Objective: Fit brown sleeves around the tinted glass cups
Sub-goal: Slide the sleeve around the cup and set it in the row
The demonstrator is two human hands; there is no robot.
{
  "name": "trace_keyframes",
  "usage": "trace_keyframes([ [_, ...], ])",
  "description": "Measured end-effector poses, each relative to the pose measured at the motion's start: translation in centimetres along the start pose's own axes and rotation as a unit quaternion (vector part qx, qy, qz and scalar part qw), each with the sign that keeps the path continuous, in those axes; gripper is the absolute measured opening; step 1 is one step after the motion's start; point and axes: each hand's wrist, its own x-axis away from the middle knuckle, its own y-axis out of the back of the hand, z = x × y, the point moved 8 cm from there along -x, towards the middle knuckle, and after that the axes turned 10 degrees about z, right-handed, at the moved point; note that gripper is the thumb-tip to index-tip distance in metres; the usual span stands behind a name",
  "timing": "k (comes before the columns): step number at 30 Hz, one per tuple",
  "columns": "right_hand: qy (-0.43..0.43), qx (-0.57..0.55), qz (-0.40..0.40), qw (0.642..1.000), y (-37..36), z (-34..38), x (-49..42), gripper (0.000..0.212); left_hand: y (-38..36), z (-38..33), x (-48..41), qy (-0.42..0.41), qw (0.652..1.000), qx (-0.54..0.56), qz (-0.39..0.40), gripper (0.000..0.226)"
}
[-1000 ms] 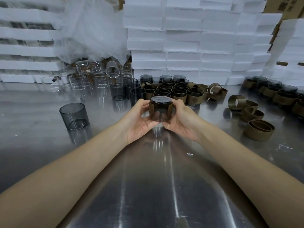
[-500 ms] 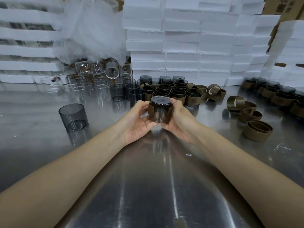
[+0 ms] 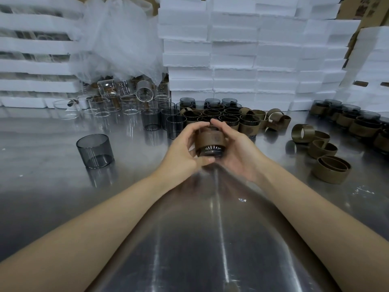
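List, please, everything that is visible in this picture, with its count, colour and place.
held cup: one, dark tinted glass in a brown sleeve, between both hands
lone cup: one, grey tinted, unsleeved, on the table at left
bare tinted cups: a few, grey, behind the hands, left of centre
sleeved cups: many, dark with brown, behind the hands and at the right edge
loose sleeves: several, brown, on the table at right
clear glasses: many, colourless, back left
foam trays: many, white, stacked at the back
plastic sheet: one, translucent white, back left
table: one, shiny metal, under everything
left hand: one, grips the held cup
right hand: one, grips the held cup
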Motion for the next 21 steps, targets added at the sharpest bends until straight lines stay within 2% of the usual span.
trace_keyframes([
  [2, -0.039, -0.002, 0.026, 0.999, -0.5, -0.8, 0.2, 0.047, -0.1, -0.9, 0.0, -0.035, 0.999, -0.037, -0.010, 0.071],
  [5, -0.031, -0.005, 0.039, 0.999, -0.6, -1.1, 0.1, 0.049, 0.1, -1.3, 0.2, -0.050, 0.995, -0.077, -0.036, 0.071],
  [10, -0.012, -0.037, 0.036, 0.999, -0.2, -0.8, -0.2, 0.041, 0.6, -0.9, 0.1, -0.034, 0.998, -0.019, -0.056, 0.067],
  [14, -0.025, -0.021, 0.033, 0.999, 0.1, -1.0, -0.2, 0.044, 0.7, -0.3, -0.1, -0.028, 0.998, -0.001, -0.054, 0.067],
  [17, 0.015, 0.070, 0.052, 0.996, -0.2, -0.3, -0.2, 0.044, 1.0, 0.0, -0.2, -0.021, 0.998, -0.011, -0.058, 0.066],
  [21, 0.067, 0.203, 0.052, 0.976, -0.3, 0.4, 0.2, 0.039, 0.6, -0.1, -0.1, -0.004, 0.998, -0.057, -0.037, 0.065],
])
